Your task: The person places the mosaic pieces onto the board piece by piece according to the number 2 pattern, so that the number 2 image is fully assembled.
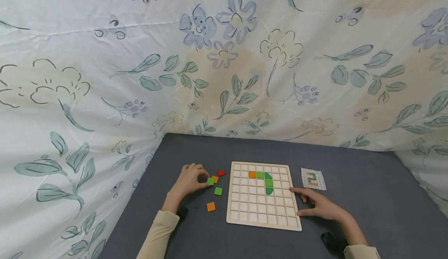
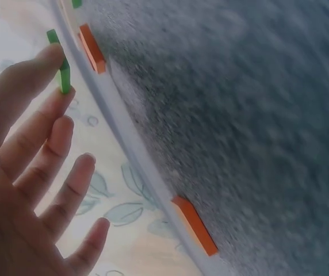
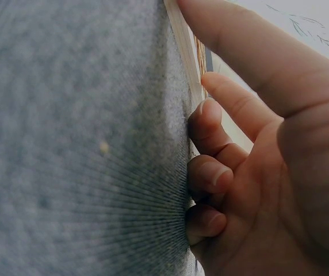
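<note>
My left hand (image 1: 190, 180) pinches a small green square tile (image 1: 210, 181) between thumb and forefinger; the left wrist view shows the tile (image 2: 65, 81) on edge, other fingers spread. An orange tile (image 1: 216, 179) lies just behind it, with a red piece (image 1: 221, 172) farther back. Nearer me are another green square (image 1: 218, 191) and an orange one (image 1: 210, 207). My right hand (image 1: 320, 206) touches the right edge of a wooden grid board (image 1: 245, 216) with forefinger and thumb apart. On the board sit an orange square (image 1: 252, 174), green squares (image 1: 260, 175) and dark green rounded pieces (image 1: 269, 191).
A small card (image 1: 313, 179) printed with a coloured grid pattern lies right of the board. The dark grey tabletop (image 1: 196, 235) meets a floral cloth (image 1: 224, 95) at the back and sides. A black wrist device (image 1: 329, 241) sits by the right forearm.
</note>
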The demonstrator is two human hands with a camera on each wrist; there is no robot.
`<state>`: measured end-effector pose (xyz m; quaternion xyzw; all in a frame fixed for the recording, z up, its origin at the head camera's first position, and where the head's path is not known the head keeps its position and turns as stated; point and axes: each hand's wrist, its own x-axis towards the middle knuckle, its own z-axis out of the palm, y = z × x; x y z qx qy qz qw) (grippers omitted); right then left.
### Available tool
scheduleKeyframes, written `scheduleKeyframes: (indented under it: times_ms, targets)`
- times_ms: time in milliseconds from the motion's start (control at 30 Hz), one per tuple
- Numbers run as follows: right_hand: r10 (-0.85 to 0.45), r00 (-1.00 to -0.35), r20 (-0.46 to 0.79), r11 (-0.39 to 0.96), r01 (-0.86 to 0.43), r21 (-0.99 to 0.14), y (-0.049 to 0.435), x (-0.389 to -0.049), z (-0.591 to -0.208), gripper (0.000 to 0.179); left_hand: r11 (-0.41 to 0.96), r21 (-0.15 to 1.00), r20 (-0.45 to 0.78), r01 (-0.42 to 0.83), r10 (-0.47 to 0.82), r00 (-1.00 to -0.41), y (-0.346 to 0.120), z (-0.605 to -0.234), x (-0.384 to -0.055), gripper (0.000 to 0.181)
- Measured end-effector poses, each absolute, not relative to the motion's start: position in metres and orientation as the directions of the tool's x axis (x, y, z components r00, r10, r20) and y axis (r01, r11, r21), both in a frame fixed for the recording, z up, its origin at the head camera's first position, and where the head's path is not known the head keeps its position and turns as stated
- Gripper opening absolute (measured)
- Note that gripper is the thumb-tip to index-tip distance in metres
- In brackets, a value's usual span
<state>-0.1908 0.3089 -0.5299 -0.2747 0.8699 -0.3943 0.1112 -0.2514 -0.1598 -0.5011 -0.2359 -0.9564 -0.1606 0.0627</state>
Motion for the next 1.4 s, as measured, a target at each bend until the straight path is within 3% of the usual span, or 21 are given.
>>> scheduleKeyframes:
  times_ms: [1400]
  targets:
    - [-0.579, -0.815, 0.037, 0.522, -0.404, -0.751, 0.311, -0.192, -0.532, 0.07, 0.767, 0.27, 0.189, 0.582, 0.551, -0.813, -0.095, -0.492, -0.254, 0.022]
